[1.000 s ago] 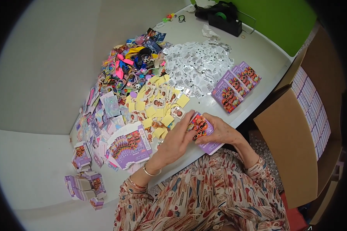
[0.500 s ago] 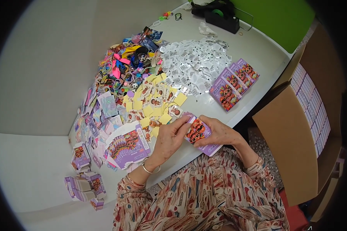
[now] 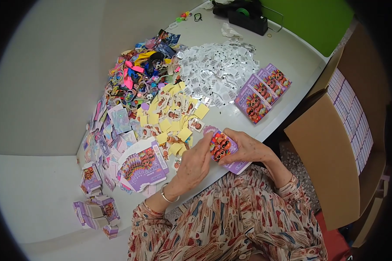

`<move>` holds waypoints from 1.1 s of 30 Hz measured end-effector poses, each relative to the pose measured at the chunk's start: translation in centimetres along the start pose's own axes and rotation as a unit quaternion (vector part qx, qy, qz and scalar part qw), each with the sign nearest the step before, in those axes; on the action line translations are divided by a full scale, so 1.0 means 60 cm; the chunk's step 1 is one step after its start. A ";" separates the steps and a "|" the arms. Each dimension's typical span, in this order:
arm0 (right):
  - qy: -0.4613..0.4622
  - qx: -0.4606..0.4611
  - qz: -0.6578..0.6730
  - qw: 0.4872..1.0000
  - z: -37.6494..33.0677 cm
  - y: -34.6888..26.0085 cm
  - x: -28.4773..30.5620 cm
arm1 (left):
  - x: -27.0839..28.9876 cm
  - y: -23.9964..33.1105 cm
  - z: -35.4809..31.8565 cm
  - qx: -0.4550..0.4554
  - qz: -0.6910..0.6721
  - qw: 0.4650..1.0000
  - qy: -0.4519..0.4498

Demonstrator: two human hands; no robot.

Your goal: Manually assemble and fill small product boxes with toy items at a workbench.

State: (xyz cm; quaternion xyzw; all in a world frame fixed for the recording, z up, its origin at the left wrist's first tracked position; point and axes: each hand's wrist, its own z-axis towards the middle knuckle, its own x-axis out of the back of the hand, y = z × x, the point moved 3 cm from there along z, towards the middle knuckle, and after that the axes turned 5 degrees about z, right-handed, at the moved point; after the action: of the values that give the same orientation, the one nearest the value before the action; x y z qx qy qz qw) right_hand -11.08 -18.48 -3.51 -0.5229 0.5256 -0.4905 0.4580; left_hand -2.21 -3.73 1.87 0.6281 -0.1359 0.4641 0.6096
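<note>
At the table's near edge, a small purple box (image 3: pixel 222 147) with a colourful character picture is held between my hands. My right hand (image 3: pixel 251 149) grips its right side, thumb along the lower edge. My left hand (image 3: pixel 192 164) presses its fingers against the box's left end, where a flap shows; the fingertips are partly hidden. Under the right hand lies another purple carton piece (image 3: pixel 238 168). Left of my left hand, flat purple cartons (image 3: pixel 146 167) are fanned out. Three finished-looking purple boxes (image 3: pixel 253 105) lie in an overlapping row beyond my right hand.
Across the table (image 3: pixel 287 50) spread piles of small silvery-white packets (image 3: pixel 217 69), yellow-backed picture cards (image 3: pixel 172 115), colourful trinkets (image 3: pixel 137 71) and pastel cards (image 3: pixel 119 119). A tape dispenser (image 3: pixel 248 21) stands at the back. On the right, a large open cardboard box (image 3: pixel 326 161) holds packed rows.
My left hand has shifted slightly, its fingers now lying closer along the box's left end. The box stays in my right hand. The whole view has moved a little.
</note>
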 end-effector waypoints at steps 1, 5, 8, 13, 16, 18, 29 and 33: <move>0.000 0.000 0.000 1.000 0.000 0.002 0.000 | -0.003 0.004 -0.002 0.003 -0.004 1.000 0.005; -0.005 -0.017 -0.023 1.000 -0.009 0.011 0.002 | -0.026 -0.002 -0.016 0.029 -0.019 0.999 0.016; -0.003 -0.036 -0.061 0.997 -0.019 0.011 0.002 | -0.041 -0.030 -0.018 0.135 -0.061 0.987 -0.056; 0.000 -0.143 0.121 0.982 -0.045 -0.001 0.043 | -0.032 -0.079 -0.014 0.254 -0.401 0.879 -0.049; 0.146 0.023 0.157 0.977 -0.077 -0.003 0.082 | -0.022 -0.083 0.015 0.305 -0.581 0.754 0.017; 0.174 0.099 0.009 0.980 -0.073 -0.028 0.055 | -0.029 -0.059 0.030 0.317 -0.605 0.730 0.025; 0.341 0.114 -0.209 0.910 -0.095 -0.033 0.053 | 0.010 -0.084 0.051 0.008 0.027 0.997 0.065; 0.308 0.091 -0.295 0.900 -0.122 -0.039 0.048 | 0.011 -0.092 0.042 -0.051 0.117 0.991 0.050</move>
State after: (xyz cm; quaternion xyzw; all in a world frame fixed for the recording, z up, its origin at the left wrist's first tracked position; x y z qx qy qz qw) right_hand -18.24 -21.00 -0.39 -0.4327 0.4153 -0.7855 0.1527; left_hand 3.26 -4.49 -0.75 0.5518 -0.2010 0.5558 0.5884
